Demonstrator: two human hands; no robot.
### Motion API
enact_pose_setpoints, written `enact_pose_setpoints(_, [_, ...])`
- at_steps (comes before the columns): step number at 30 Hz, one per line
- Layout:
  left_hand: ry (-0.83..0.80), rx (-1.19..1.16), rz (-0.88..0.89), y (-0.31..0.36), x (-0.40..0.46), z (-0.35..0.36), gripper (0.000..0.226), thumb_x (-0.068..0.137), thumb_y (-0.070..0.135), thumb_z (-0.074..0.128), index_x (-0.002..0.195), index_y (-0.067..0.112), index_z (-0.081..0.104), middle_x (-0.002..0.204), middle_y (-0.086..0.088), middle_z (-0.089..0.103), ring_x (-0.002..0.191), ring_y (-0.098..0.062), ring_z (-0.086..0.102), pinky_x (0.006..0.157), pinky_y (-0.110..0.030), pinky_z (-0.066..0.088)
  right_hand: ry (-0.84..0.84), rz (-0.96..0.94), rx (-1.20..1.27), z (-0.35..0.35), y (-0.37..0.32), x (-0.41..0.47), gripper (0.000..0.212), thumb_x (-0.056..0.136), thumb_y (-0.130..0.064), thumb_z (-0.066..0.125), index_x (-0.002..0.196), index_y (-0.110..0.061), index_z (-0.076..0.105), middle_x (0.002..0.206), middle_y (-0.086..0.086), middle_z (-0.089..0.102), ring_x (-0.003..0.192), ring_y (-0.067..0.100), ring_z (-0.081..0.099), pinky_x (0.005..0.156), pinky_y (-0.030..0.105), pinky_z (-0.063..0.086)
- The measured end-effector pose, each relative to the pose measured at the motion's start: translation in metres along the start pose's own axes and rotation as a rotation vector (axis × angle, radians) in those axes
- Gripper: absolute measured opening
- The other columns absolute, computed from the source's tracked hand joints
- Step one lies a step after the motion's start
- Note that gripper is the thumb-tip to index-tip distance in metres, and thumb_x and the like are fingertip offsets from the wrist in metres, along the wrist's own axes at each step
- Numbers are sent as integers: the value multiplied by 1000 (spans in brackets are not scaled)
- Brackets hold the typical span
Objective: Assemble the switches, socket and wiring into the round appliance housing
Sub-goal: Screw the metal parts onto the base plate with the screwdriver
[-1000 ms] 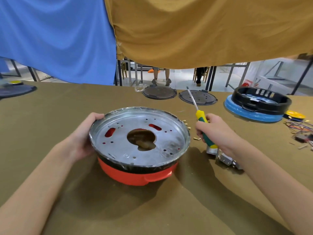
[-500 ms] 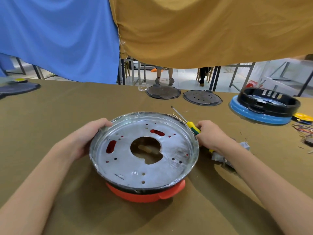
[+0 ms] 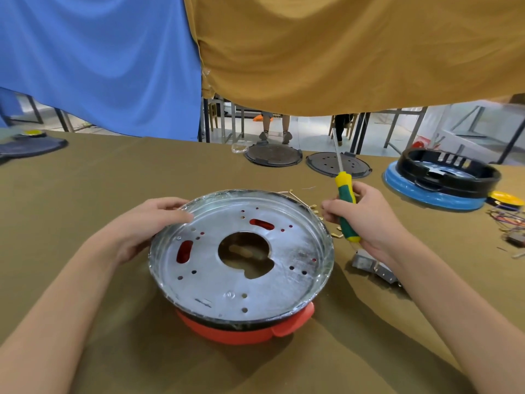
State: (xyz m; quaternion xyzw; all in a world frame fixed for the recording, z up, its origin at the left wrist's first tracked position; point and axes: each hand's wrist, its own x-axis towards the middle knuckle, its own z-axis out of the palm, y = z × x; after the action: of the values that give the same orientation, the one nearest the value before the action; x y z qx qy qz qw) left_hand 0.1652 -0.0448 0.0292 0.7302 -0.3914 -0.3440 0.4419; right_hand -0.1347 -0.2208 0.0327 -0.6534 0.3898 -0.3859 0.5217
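housing: the round appliance housing (image 3: 241, 265) sits on the desk (image 3: 85, 194) in front of the person, tilted toward the camera; a silver perforated metal plate with a large keyhole-shaped centre opening faces up; a black band and an orange-red body with a small tab show below its near edge; clear film clings to the rim
left grip: the left hand (image 3: 145, 226) holds the housing's far-left rim; fingers curled over the edge with fingertips on the metal plate; thumb hidden behind the rim
right grip: the right hand (image 3: 366, 220) is clamped round the handle of a screwdriver (image 3: 345, 206) just right of the housing; handle yellow and green; thin shaft pointing up and away
small parts: brass-coloured terminals (image 3: 315, 211) lie along the housing's far-right edge, between it and the right hand; a grey metal bracket piece (image 3: 366, 263) lies on the desk under the right wrist
wiring: a tangle of coloured wires (image 3: 508, 220) lies at the desk's right edge, well apart from the housing
far desk: two dark round discs (image 3: 272, 155) lie side by side at the far edge; a second housing, black on blue (image 3: 440, 180), sits to the right; beside it a yellow disc (image 3: 507, 198)
backdrop: blue and mustard cloths (image 3: 341, 52) hang behind the desk
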Motion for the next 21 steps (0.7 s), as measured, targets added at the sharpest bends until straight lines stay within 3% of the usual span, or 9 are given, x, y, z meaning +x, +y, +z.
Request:
enact_pose_setpoints(2, [-26, 29, 8, 0, -1, 0, 15, 90, 17, 68, 103, 22, 74, 93, -8, 78, 80, -27, 76, 64, -33, 58, -2, 2, -56, 6, -1, -4, 38, 75, -28, 85, 103, -16, 62, 80, 0, 74, 77, 18, 73, 85, 44, 60])
enact_pose_setpoints(5, [-48, 190, 6, 8, 3, -7, 16, 88, 28, 71, 104, 25, 72, 94, -1, 77, 81, -21, 75, 70, -34, 56, -33, 15, -231, 14, -2, -9, 54, 60, -48, 90, 97, -18, 64, 80, -6, 73, 80, 18, 70, 69, 34, 54])
enact_pose_setpoints(8, [-92, 475, 47, 34, 22, -12, 39, 82, 44, 75, 116, 31, 60, 109, 12, 65, 96, -8, 64, 73, -25, 48, -37, 44, -248, 18, 3, -8, 44, 63, -33, 92, 93, -17, 65, 83, -2, 72, 80, 21, 68, 69, 38, 55])
enact_pose_setpoints(10, [-155, 622, 88, 53, 39, -2, 48, 82, 46, 75, 124, 32, 55, 115, 14, 58, 105, -8, 57, 83, -25, 45, -14, 32, -229, 21, 5, -5, 36, 66, -25, 90, 91, -17, 66, 87, 4, 72, 76, 21, 66, 73, 42, 55])
enact_pose_setpoints(12, [-242, 764, 96, 66, 55, 11, 39, 85, 45, 73, 116, 28, 58, 111, 13, 59, 105, -11, 57, 91, -28, 44, -3, 17, -244, 23, 5, -2, 32, 69, -23, 88, 91, -18, 65, 87, 4, 72, 75, 19, 64, 72, 40, 55])
enact_pose_setpoints(16, [-309, 866, 145, 66, 73, 17, 22, 87, 41, 72, 95, 21, 72, 90, 4, 72, 85, -19, 66, 82, -35, 52, -32, 0, -293, 22, 4, 1, 29, 73, -28, 85, 90, -19, 65, 90, 9, 70, 75, 22, 62, 78, 48, 56])
enact_pose_setpoints(19, [-332, 838, 180, 61, 76, 13, 20, 88, 40, 71, 97, 23, 73, 94, 5, 74, 91, -19, 69, 92, -43, 53, -46, -27, -341, 21, 3, 3, 26, 75, -30, 83, 91, -20, 64, 90, 10, 70, 78, 29, 66, 81, 52, 56])
enact_pose_setpoints(21, [-358, 856, 207, 62, 79, 13, 14, 89, 37, 71, 99, 26, 73, 93, 11, 74, 87, -12, 70, 92, -42, 54, -56, -43, -372, 22, 2, 8, 25, 75, -27, 83, 90, -19, 65, 90, 12, 69, 73, 25, 63, 77, 48, 57])
